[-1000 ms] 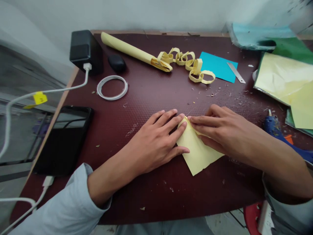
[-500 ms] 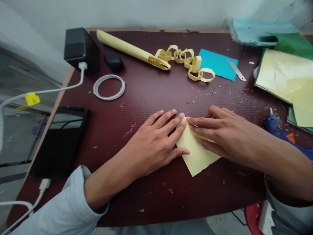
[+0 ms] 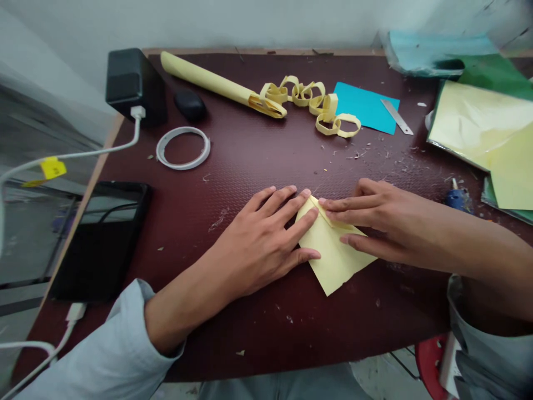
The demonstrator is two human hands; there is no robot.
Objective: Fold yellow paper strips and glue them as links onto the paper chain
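Note:
A pale yellow sheet of paper (image 3: pixel 333 258) lies on the table with its upper right edge folded over in a narrow strip. My left hand (image 3: pixel 266 239) rests flat across its left side, fingers spread and pointing to the top corner. On the folded edge, my right hand (image 3: pixel 381 216) presses with two outstretched fingertips near that corner, its thumb lower on the sheet and the other fingers partly curled. Neither hand grips the paper; both lie on top of it. Part of the sheet is hidden under the hands.
Behind lie a rolled yellow paper tube (image 3: pixel 208 80), a yellow paper chain (image 3: pixel 328 111), a blue sheet (image 3: pixel 358 108) and a bare blade (image 3: pixel 397 116). Paper packs (image 3: pixel 466 125) and a blue glue gun (image 3: pixel 456 198) are at right. A phone (image 3: pixel 104 239) and tape ring (image 3: pixel 183 166) sit left.
My right fingertips have slid slightly right and away from the left hand along the fold, showing more of the folded strip at the corner. My left hand stays on the sheet.

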